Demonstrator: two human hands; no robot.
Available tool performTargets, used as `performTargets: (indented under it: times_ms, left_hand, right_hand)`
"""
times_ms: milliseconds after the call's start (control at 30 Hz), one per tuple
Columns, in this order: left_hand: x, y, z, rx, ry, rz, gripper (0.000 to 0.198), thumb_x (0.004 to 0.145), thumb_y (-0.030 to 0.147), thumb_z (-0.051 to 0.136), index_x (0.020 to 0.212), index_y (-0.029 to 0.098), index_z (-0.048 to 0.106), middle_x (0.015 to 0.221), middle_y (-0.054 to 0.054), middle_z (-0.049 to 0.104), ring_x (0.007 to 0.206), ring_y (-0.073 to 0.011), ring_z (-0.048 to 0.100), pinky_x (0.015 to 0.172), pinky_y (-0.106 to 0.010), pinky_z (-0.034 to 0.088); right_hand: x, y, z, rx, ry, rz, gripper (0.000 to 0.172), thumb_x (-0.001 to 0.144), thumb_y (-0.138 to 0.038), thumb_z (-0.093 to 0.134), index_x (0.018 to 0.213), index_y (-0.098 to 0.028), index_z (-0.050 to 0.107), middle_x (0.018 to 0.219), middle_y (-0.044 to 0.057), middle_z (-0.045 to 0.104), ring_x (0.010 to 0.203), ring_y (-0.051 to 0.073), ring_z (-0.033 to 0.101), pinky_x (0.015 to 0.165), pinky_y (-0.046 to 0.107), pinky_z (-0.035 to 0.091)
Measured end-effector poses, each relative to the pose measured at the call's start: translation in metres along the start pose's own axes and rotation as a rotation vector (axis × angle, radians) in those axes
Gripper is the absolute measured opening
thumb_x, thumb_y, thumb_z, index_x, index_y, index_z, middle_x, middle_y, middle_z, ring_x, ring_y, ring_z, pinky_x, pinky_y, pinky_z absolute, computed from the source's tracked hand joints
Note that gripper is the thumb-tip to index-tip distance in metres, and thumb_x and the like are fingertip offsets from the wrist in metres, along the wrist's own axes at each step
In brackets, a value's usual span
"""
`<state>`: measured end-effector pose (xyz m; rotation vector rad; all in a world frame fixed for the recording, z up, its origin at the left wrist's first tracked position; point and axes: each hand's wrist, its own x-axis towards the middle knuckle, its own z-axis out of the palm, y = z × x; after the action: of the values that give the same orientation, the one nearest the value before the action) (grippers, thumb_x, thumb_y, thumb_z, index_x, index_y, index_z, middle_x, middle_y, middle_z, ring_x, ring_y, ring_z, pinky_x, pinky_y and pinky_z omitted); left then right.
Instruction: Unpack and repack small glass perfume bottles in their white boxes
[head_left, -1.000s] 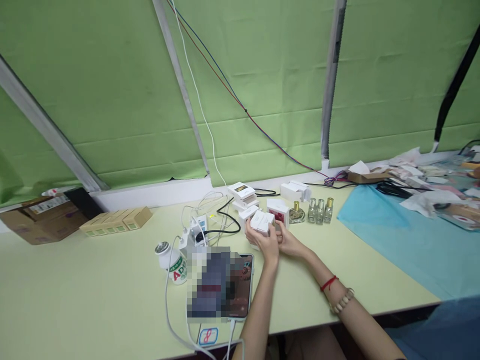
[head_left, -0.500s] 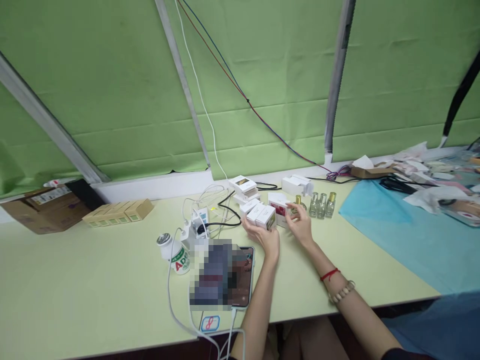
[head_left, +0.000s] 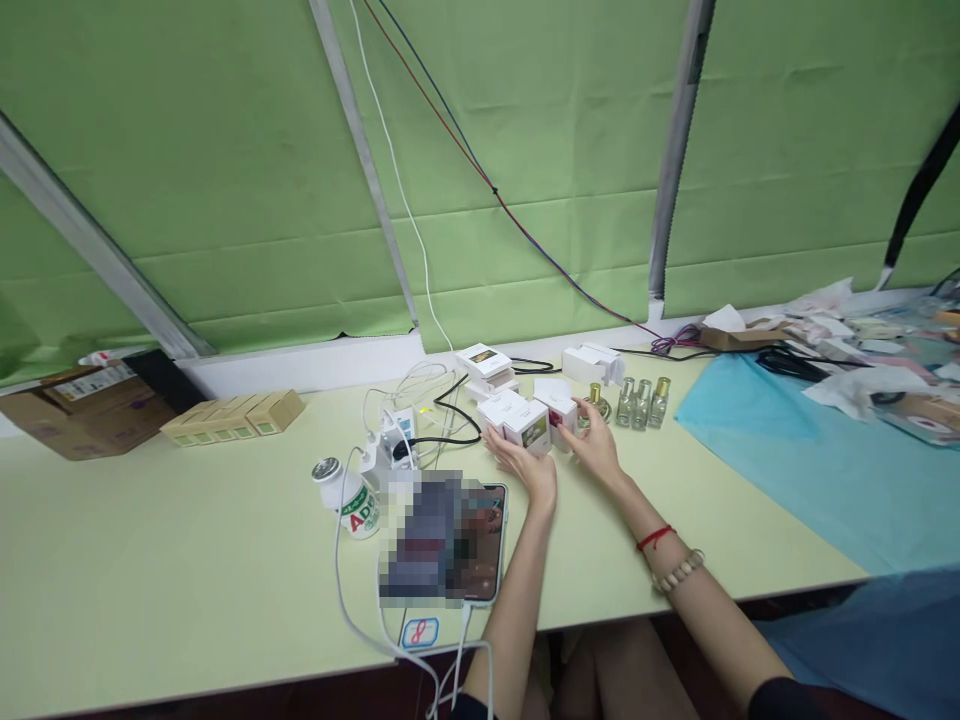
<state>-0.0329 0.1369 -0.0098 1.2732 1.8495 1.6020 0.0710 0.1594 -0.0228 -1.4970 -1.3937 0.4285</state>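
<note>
My left hand is closed around the near side of a small white box with a greenish picture on its front. Another white box sits close against it on the left. With its fingers bent, my right hand grips a white box that has a dark red picture, close beside the first one. Just behind my right fingers stands a gold-capped glass bottle, partly hidden. Several clear glass bottles stand to the right of it.
Behind the hands are stacked white boxes and another white carton. A phone, a white bottle and a power strip with cables lie nearer left. Tan boxes are far left; blue cloth covers the right.
My right hand has moved slightly left and down onto the red-pictured box, which has shifted and turned toward the boxes at my left hand. Those boxes now sit closer together.
</note>
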Motion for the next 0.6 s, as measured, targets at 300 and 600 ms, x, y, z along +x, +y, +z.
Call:
performTargets:
  times_ms: [300, 600]
  left_hand:
    - [0.002, -0.003, 0.002, 0.082, -0.011, 0.025, 0.089, 0.069, 0.009, 0.050, 0.143, 0.012, 0.000, 0.150, -0.022, 0.003, 0.143, -0.0294, 0.003, 0.111, -0.059, 0.017]
    - [0.009, -0.003, 0.001, -0.017, 0.006, -0.005, 0.088, 0.066, 0.000, 0.042, 0.143, 0.014, 0.004, 0.152, -0.015, 0.006, 0.144, -0.0233, 0.005, 0.117, -0.050, 0.013]
  right_hand:
    - [-0.005, -0.005, -0.007, -0.323, -0.181, 0.071, 0.051, 0.070, -0.042, 0.057, 0.116, -0.020, 0.049, 0.099, 0.004, 0.062, 0.087, 0.020, 0.058, 0.060, 0.021, 0.032]
    - [0.000, -0.013, -0.018, -0.374, -0.137, 0.236, 0.036, 0.068, -0.032, 0.050, 0.102, -0.022, 0.058, 0.094, 0.004, 0.063, 0.087, 0.021, 0.057, 0.065, 0.024, 0.035]
